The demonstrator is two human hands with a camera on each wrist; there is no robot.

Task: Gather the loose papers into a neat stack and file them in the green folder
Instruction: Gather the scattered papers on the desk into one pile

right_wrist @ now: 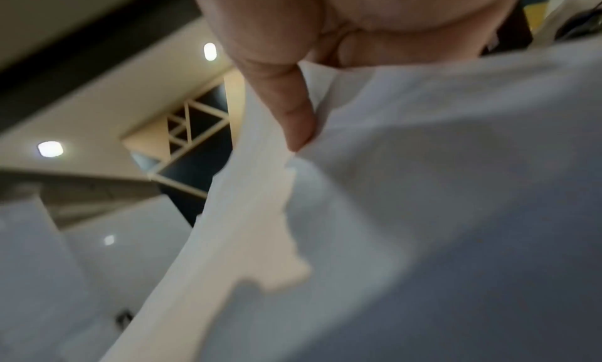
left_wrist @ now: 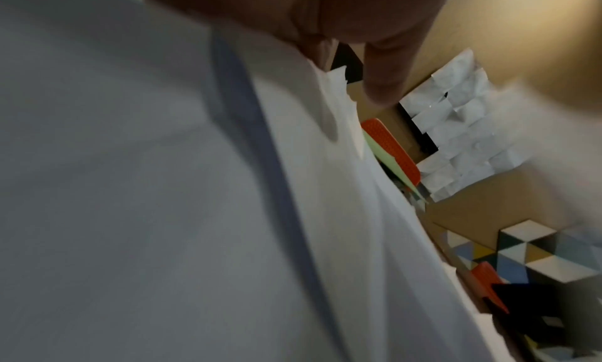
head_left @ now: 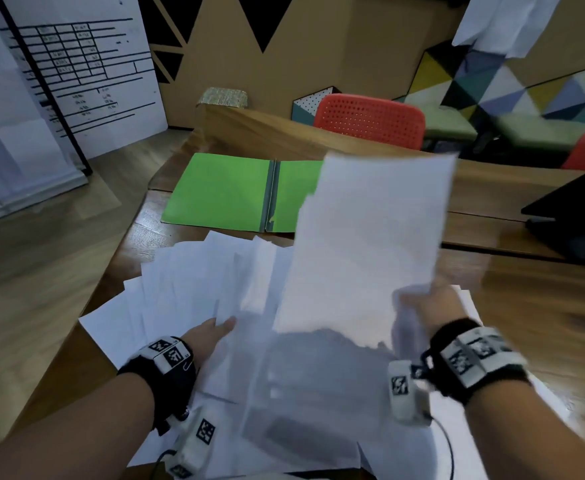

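While head-only, green folder (head_left: 225,192) open.

Right hand (right_wrist: 325,45) pinching paper sheets (right_wrist: 423,187)

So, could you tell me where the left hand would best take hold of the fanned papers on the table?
Probably the near ends of the fanned papers, coming from the person's side. The sheets converge there under the left hand and splay out toward the green folder, so one grip could catch most of them. The right hand already holds a raised bundle.
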